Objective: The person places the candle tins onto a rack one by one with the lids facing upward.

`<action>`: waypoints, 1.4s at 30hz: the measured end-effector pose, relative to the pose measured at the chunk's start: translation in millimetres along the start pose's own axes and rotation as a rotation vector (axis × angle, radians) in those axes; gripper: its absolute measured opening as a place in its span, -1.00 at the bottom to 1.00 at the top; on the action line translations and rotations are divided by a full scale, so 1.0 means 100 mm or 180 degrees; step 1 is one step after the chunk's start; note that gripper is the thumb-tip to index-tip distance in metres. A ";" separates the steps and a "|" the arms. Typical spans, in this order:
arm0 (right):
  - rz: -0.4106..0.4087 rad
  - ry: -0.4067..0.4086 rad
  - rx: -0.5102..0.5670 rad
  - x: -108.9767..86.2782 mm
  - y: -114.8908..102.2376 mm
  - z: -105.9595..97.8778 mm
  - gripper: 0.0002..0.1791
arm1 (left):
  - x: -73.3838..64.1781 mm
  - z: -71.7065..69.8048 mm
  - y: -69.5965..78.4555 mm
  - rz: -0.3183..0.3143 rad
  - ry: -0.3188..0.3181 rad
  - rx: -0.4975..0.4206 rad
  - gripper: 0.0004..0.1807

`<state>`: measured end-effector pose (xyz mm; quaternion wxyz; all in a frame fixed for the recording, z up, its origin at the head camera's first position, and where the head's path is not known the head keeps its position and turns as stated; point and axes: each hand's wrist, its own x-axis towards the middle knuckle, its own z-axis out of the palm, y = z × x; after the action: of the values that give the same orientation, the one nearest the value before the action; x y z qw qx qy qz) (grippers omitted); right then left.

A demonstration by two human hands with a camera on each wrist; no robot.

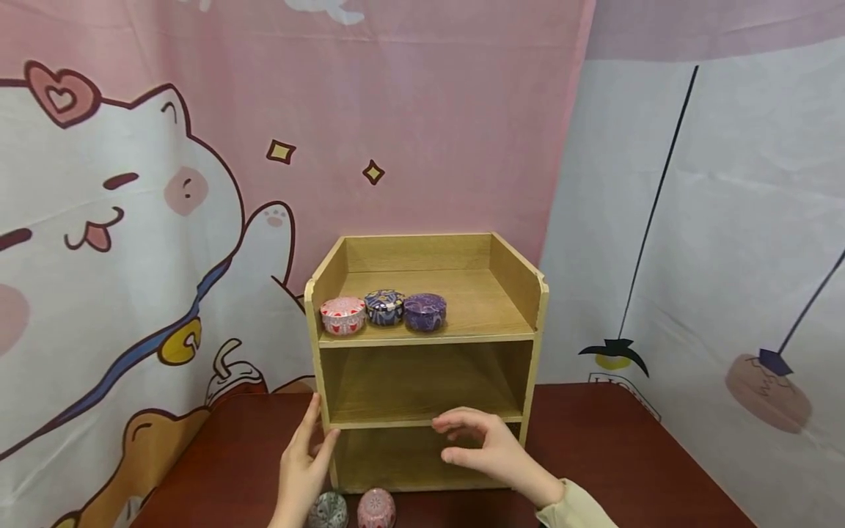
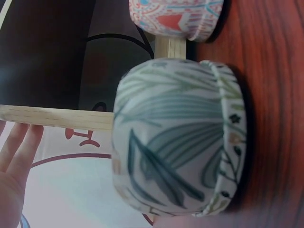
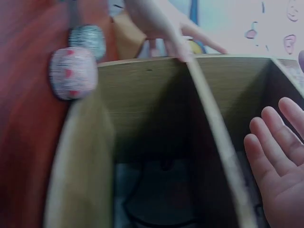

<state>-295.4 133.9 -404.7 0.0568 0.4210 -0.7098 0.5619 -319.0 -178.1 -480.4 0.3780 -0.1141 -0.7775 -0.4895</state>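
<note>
My left hand touches the left side of the small wooden shelf, its fingers extended along the side panel. In front of the lower shelf my right hand hovers with loosely bent fingers and nothing in it. Three round tins stand on the top board at the left: a pink-and-red tin, a dark blue patterned tin and a purple tin. On the table before the shelf are a green leaf-patterned tin, close to my left wrist, and a pink patterned tin.
A dark red-brown table carries the shelf. Behind it hangs a pink and white cloth printed with a cat. Another cloth closes off the right side.
</note>
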 end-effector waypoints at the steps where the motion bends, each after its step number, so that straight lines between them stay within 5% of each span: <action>1: 0.0030 -0.0046 0.0034 -0.02 0.04 0.03 -0.62 | 0.00 0.00 0.00 -0.0006 -0.0002 0.0009 -0.14; 8: 0.0376 -0.0257 0.0063 -0.11 0.36 0.27 -0.66 | -0.01 -0.01 0.00 -0.0091 -0.0031 0.0062 -0.14; 23: 0.0867 -0.0168 0.0192 -0.04 0.92 0.70 -0.55 | 0.00 -0.01 0.04 -0.0103 -0.0046 -0.0029 -0.15; 36: 0.1187 -0.0644 0.0224 0.04 1.11 0.91 -0.27 | 0.00 -0.01 0.01 -0.0084 -0.0021 -0.0043 -0.17; 42: 0.1236 -0.0662 0.0001 0.05 1.13 0.99 -0.26 | -0.01 -0.01 0.01 -0.0029 -0.0017 -0.0078 -0.18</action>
<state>-334.3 49.0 -522.2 -0.1260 0.3322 -0.7795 0.5159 -317.7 -178.7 -480.0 0.3723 -0.1164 -0.7729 -0.5004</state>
